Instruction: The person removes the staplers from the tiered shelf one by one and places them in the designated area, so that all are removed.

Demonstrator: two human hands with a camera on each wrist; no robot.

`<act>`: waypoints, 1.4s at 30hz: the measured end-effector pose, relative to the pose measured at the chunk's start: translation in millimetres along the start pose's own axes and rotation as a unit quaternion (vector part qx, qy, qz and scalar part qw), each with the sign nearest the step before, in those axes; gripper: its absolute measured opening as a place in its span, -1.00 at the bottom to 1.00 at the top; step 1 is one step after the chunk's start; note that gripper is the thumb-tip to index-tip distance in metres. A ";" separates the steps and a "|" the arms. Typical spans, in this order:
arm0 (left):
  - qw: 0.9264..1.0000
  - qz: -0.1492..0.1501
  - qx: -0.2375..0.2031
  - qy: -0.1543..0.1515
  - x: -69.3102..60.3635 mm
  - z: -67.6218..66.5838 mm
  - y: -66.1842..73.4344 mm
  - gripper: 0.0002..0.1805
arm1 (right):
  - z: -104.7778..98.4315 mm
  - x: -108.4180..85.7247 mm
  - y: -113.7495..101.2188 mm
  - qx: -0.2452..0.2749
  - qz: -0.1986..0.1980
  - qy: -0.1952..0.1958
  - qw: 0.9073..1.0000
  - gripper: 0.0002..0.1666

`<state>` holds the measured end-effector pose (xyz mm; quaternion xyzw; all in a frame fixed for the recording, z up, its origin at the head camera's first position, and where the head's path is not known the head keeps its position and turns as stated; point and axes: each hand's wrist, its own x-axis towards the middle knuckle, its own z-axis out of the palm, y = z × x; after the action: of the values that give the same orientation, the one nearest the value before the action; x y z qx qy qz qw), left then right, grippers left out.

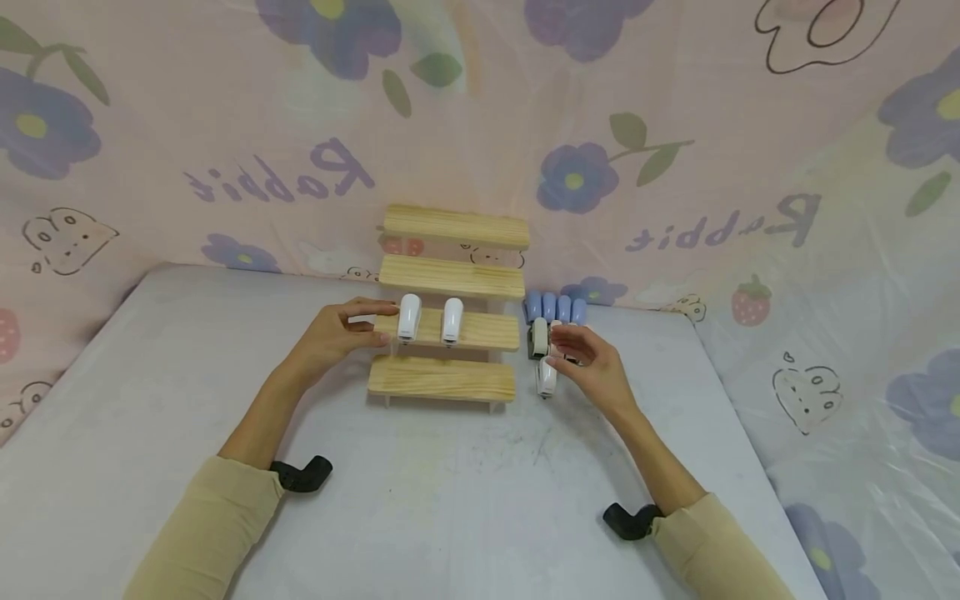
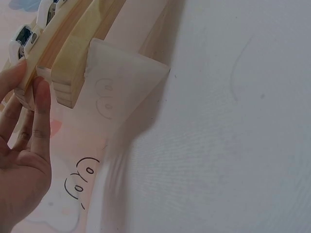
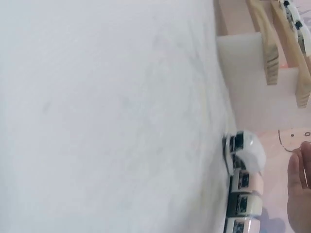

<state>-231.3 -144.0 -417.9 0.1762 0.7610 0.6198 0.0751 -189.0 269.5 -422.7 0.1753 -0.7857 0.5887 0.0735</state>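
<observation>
A stepped wooden shelf (image 1: pixel 442 380) stands near the back of the table. Two white staplers (image 1: pixel 452 319) rest on its second board from the bottom, side by side. My left hand (image 1: pixel 330 335) is at that board's left end; in the left wrist view its thumb and fingers pinch the board's end. My right hand (image 1: pixel 597 367) hovers with loosely bent fingers over small staplers right of the shelf. Nearest it is a white stapler (image 1: pixel 547 379), in front of a cream stapler (image 1: pixel 539 335). The right wrist view shows a gap between fingers and staplers.
Several blue staplers (image 1: pixel 550 307) stand in a row behind the pale ones, some of which my right hand covers. A patterned curtain (image 1: pixel 480 125) hangs right behind the shelf. Black curved pieces (image 1: pixel 303 475) stick out at both wrists.
</observation>
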 end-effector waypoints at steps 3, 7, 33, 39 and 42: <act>1.000 -0.001 0.001 -0.002 -0.8 0.7 0.3 -0.46 | 5.5 3.1 -4.5 0.010 -0.015 0.000 1.000 -0.43; 1.000 0.000 0.000 -0.001 -0.8 0.6 -1.1 -0.47 | 12.1 8.9 -9.2 0.024 -0.033 -0.008 0.999 -0.44; 1.000 -0.002 -0.004 0.009 0.4 1.8 -0.5 -0.49 | 57.5 42.2 -65.0 0.021 -0.060 -0.116 0.991 -0.36; 1.000 -0.005 -0.011 0.013 1.3 1.6 -1.1 -0.50 | 63.7 49.3 -65.1 0.009 -0.041 -0.136 0.990 -0.32; 1.000 -0.006 -0.009 0.013 0.9 2.0 -0.2 -0.50 | 67.5 51.0 -69.6 0.008 -0.025 -0.142 0.990 -0.32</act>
<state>-231.5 -141.9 -418.5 0.1626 0.7575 0.6283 0.0706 -205.0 178.6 -363.7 0.2773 -0.7788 0.5621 -0.0251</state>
